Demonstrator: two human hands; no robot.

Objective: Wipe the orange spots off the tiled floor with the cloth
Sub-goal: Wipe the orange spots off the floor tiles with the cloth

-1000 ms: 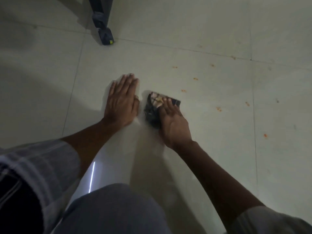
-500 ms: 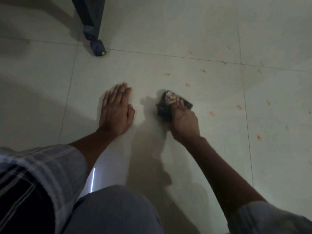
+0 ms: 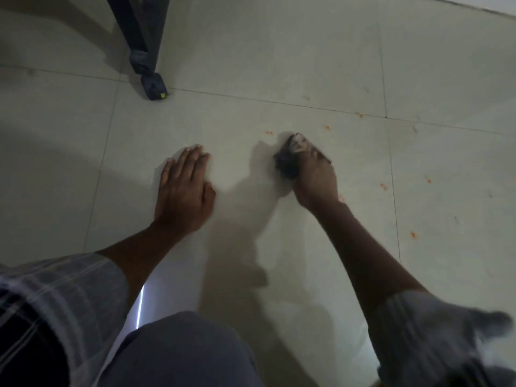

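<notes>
right hand (image 3: 314,178) pressing a dark crumpled cloth (image 3: 290,160) onto the tiled floor (image 3: 279,51), fingers gripping it, left hand (image 3: 183,191) flat, fingers spread loose, orange spots (image 3: 384,186) nearby to the right, no readable writing anywhere

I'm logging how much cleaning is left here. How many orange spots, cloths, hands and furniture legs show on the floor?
Orange spots still clearly visible: 6, e.g.; fainter ones may be missed
Cloth: 1, under the right hand
Hands: 2, the left hand flat on the tile
Dark furniture leg: 1
Total: 10
</notes>
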